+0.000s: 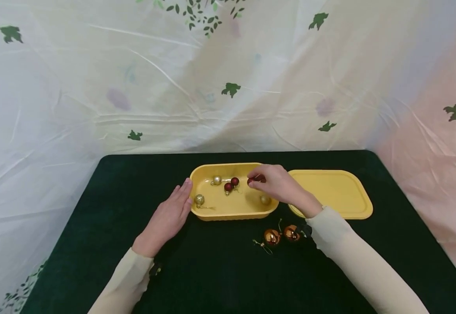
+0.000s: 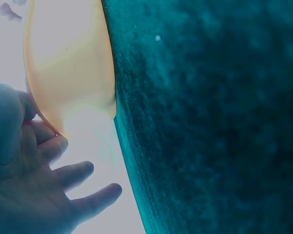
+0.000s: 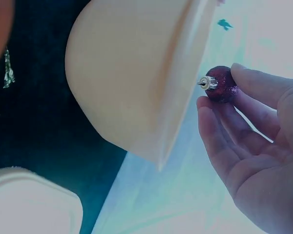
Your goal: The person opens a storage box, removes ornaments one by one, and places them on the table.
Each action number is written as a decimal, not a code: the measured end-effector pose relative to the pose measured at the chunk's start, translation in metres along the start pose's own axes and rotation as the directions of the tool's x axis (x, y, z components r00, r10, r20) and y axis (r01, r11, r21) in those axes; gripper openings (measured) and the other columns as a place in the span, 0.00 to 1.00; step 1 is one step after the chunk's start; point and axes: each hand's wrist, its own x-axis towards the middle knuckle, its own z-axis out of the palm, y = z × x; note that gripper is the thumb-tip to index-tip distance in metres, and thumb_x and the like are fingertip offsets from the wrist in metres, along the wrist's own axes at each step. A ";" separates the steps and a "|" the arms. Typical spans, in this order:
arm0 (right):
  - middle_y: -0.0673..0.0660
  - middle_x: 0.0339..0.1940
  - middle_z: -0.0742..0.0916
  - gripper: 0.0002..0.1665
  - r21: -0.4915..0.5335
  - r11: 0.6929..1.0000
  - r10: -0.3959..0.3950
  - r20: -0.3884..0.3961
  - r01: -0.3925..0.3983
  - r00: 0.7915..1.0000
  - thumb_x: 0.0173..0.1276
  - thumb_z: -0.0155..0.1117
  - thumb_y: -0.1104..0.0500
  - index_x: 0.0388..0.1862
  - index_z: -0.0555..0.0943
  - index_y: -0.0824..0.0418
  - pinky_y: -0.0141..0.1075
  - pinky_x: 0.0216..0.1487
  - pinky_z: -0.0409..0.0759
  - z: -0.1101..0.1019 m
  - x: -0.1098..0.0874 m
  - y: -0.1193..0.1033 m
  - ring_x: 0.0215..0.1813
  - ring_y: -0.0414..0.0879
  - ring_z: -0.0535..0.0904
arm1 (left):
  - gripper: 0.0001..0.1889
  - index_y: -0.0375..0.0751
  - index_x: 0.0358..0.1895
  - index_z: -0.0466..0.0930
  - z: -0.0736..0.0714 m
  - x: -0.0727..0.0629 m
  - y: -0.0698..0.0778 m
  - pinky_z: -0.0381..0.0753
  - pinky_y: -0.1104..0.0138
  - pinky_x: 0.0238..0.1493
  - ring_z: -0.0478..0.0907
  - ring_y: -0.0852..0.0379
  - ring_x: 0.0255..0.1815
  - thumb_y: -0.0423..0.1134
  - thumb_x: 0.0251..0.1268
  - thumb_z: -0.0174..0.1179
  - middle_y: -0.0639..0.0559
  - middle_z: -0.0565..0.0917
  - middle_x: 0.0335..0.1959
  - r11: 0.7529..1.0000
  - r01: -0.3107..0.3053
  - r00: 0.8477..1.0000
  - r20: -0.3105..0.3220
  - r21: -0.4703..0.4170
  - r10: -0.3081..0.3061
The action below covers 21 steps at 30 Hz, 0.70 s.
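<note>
A yellow plastic box (image 1: 236, 216) stands open at the back of the table. Inside it lie two dark red bauble ornaments (image 1: 228, 187) and several gold baubles (image 1: 199, 199), one of them below my right hand. My right hand (image 1: 277, 183) is over the box's right end, pinching a glittery dark red bauble (image 3: 222, 84) between thumb and fingers, its metal cap pointing away from the palm. With fingers extended, my left hand (image 1: 169, 218) rests against the box's left end; the left wrist view shows the fingertips at the rim and the other fingers spread.
The yellow lid (image 1: 331, 192) lies flat to the right of the box, partly behind my right wrist. Two shiny copper baubles (image 1: 272, 237) with gold strings lie in front, near my right sleeve. A dark green cloth (image 1: 220, 270) covers the table; patterned curtains (image 1: 196, 87) hang behind it.
</note>
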 end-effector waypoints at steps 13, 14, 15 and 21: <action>0.52 0.48 0.89 0.16 0.101 0.994 -0.033 -0.101 0.043 0.994 0.74 0.70 0.56 0.57 0.87 0.60 0.44 0.51 0.86 -0.022 -0.038 0.008 0.46 0.45 0.83 | 0.33 0.49 0.86 0.42 -0.001 0.004 -0.002 0.56 0.45 0.79 0.48 0.45 0.85 0.52 0.87 0.39 0.51 0.47 0.86 1.000 -0.001 1.000 0.002 -0.010 0.001; 0.52 0.48 0.89 0.16 0.108 0.993 -0.030 -0.108 0.041 0.994 0.73 0.70 0.56 0.57 0.87 0.61 0.45 0.52 0.86 -0.023 -0.041 0.009 0.46 0.45 0.84 | 0.33 0.49 0.86 0.42 -0.001 0.004 -0.002 0.56 0.45 0.79 0.48 0.45 0.85 0.52 0.87 0.39 0.51 0.47 0.86 1.000 -0.002 1.000 0.004 -0.013 0.002; 0.52 0.48 0.89 0.16 0.114 0.993 -0.025 -0.115 0.038 0.993 0.73 0.70 0.56 0.57 0.87 0.61 0.46 0.53 0.86 -0.024 -0.044 0.009 0.47 0.45 0.84 | 0.33 0.49 0.86 0.42 -0.001 0.003 -0.002 0.55 0.44 0.79 0.48 0.45 0.85 0.52 0.87 0.39 0.51 0.47 0.86 1.000 -0.003 1.000 0.007 -0.017 0.003; 0.51 0.49 0.89 0.15 0.140 0.990 0.024 -0.125 -0.006 0.992 0.73 0.70 0.55 0.56 0.87 0.58 0.50 0.57 0.85 -0.029 -0.060 0.014 0.50 0.45 0.85 | 0.33 0.48 0.86 0.42 -0.002 0.003 -0.001 0.55 0.44 0.79 0.48 0.44 0.85 0.52 0.87 0.39 0.50 0.46 0.86 1.000 -0.002 1.000 0.019 -0.008 0.002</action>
